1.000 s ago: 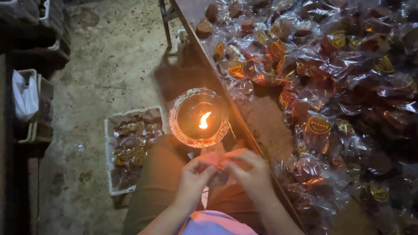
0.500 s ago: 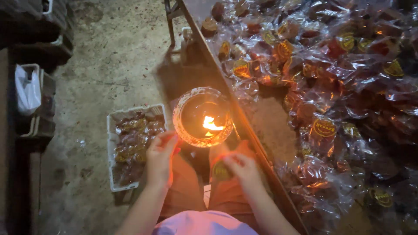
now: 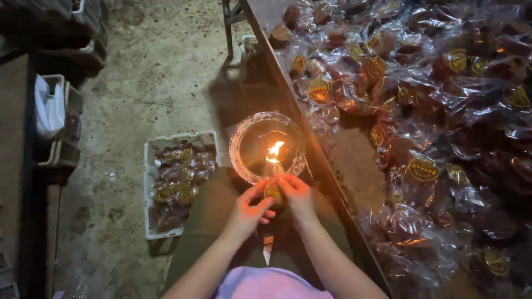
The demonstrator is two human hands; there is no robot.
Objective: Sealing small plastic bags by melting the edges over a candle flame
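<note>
We see the left hand [image 3: 247, 209] and the right hand [image 3: 295, 194] pinching a small clear packet [image 3: 273, 191] close to the flame [image 3: 274, 151] in a glass bowl [image 3: 267, 145]. A white basket [image 3: 178, 185] of packets stands on the floor.

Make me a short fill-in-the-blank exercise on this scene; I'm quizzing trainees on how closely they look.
1. Both hands, left hand and right hand, hold a small packet close to a ____.
2. The round glass bowl with the flame sits on the person's ____.
3. The white basket of wrapped sweets stands on the ____.
4. The table on the right is piled with sweets in clear ____.

Missing words: flame; lap; floor; wrappers
</note>
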